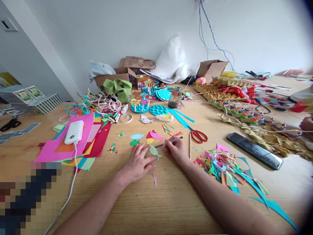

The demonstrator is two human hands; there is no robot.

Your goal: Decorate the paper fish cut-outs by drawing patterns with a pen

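My right hand (174, 150) is closed around a slim dark pen (176, 139), whose tip meets a pale green paper fish (154, 151). Lines are drawn on the fish near its head end. With fingers spread, my left hand (139, 163) lies flat on the table and its fingertips touch the fish's left edge. Just beyond are more paper fish: a light blue one (137, 136), a green one (135, 143), a yellow one (150, 141) and a pink one (156, 135). A purple paper strip (155, 179) lies nearer me.
Red-handled scissors (199, 136), a wooden stick (190, 146), paper scraps (217, 163) and a phone (255, 150) lie right. A glue bottle (165, 117) and a glass jar (174, 98) stand behind. Left, a white power bank (74, 132) with a cable rests on coloured paper (52, 148).
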